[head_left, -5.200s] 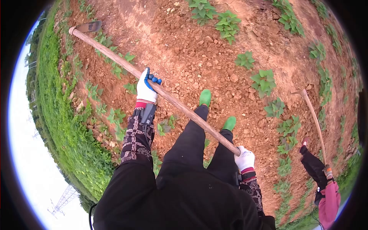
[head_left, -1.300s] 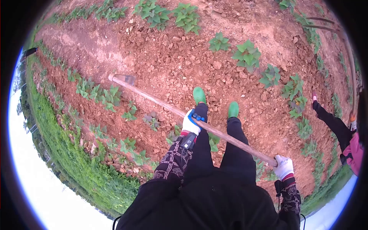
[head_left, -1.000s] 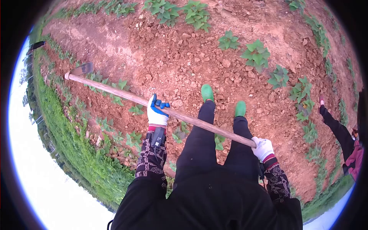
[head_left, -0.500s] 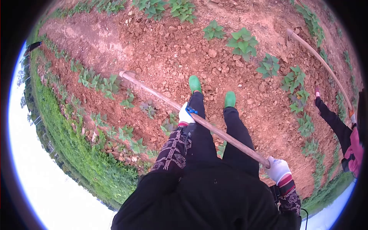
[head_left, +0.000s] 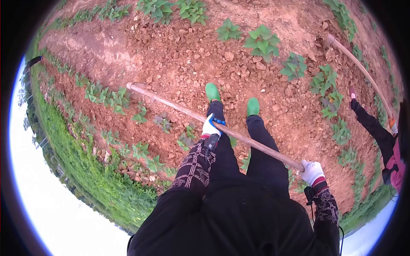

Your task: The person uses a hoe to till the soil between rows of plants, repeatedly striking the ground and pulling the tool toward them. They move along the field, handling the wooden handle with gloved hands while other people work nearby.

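Observation:
A long wooden-handled hoe (head_left: 252,142) slants across in front of my legs. My left hand (head_left: 212,126), in a white glove with blue on the fingers, is wrapped round the middle of the handle. At the near right end, my right hand (head_left: 312,171) in a white glove closes on the handle. The hoe's far end lies to the left, low over the reddish soil (head_left: 179,64); its blade hardly shows. My green shoes (head_left: 212,92) stand on the loose clods beyond the handle.
Leafy green plants (head_left: 262,42) grow in rows ahead, to the left and to the right. On the right a co-worker (head_left: 376,128) holds another long-handled tool (head_left: 358,64). Dense green growth (head_left: 85,158) borders the field at the left.
My right hand has moved forward and slightly right with the handle's near end. The view has shifted a little, and the hoe's far end appears slightly farther left and lower.

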